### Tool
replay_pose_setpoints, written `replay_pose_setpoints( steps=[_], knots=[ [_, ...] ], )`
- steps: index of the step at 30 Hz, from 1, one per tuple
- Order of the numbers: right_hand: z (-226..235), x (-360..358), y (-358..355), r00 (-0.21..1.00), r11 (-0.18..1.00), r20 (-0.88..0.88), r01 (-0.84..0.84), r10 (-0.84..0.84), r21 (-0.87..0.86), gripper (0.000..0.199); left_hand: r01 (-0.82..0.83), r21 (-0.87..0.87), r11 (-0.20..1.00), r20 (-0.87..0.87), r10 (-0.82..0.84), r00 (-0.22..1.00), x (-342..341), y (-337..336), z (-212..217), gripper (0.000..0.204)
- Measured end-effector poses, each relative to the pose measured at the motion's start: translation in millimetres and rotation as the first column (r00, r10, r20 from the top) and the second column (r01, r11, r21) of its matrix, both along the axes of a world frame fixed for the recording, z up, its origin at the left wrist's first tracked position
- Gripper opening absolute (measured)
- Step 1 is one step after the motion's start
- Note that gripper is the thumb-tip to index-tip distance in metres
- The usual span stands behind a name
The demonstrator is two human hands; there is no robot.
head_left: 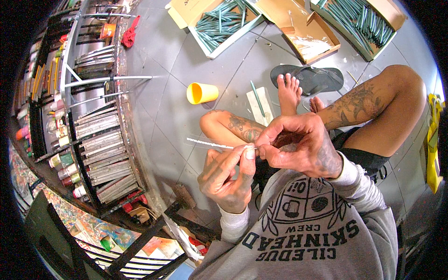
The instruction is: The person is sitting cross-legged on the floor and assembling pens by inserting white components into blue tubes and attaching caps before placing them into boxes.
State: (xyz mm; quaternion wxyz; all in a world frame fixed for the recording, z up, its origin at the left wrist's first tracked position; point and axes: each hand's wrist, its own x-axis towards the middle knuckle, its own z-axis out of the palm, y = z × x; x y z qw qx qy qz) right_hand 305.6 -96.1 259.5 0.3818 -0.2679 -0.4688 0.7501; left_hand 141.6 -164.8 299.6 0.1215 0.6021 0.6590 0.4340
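Head view: the person sits on the grey floor [186, 107] with knees bent and holds a narrow clear plastic sleeve [210, 143] out in front of the chest. The sleeve is long and see-through, with a line of white print along it, and it points toward the left. The left hand [226, 175] comes up from below, its grip pinched together on the sleeve's near end between thumb and forefinger. The right hand [298, 147] meets it from the other side, fingers curled and its grip closed on the same end, so the two hands touch there. What sits inside the sleeve cannot be told.

On the floor beyond the hands a yellow cup [201, 93] lies on its side, well apart from the sleeve. Near the person's bare foot [289, 93] a single green stick [257, 98] rests on a pale flat wrapper [262, 105]. A black sandal [315, 78] lies just beside the foot. Toward the far edge of the floor stand open cardboard boxes: one [219, 25] filled with green sticks, another [361, 23] likewise, and between them a box of clear wrappers [313, 44]. Along the left side runs a metal rack [100, 140] with paint-marked bars and small bottles.
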Motion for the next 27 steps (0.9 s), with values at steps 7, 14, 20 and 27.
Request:
replay_pose_setpoints(
  steps=[7,14,20,27],
  knots=[
    [0,-7,-4,0.966,0.950,0.152,0.167,-0.212,0.265,0.007,0.147,0.077,0.986,-0.134,-0.136,0.982,-1,2,2,0.015],
    [10,-10,-3,0.955,0.934,0.183,0.167,-0.234,0.317,0.007,0.074,0.050,0.996,-0.027,-0.073,0.997,-3,-3,-1,0.015],
    [-3,-14,-6,0.995,0.997,-0.072,0.062,-0.064,-0.039,0.005,-0.053,-0.070,0.996,0.296,0.071,0.953,1,-2,0,0.016],
    [-2,-8,-4,0.995,0.994,-0.092,-0.040,0.031,-0.099,0.009,-0.028,-0.193,0.981,0.342,0.094,0.935,-6,-6,4,0.022]
  ],
)
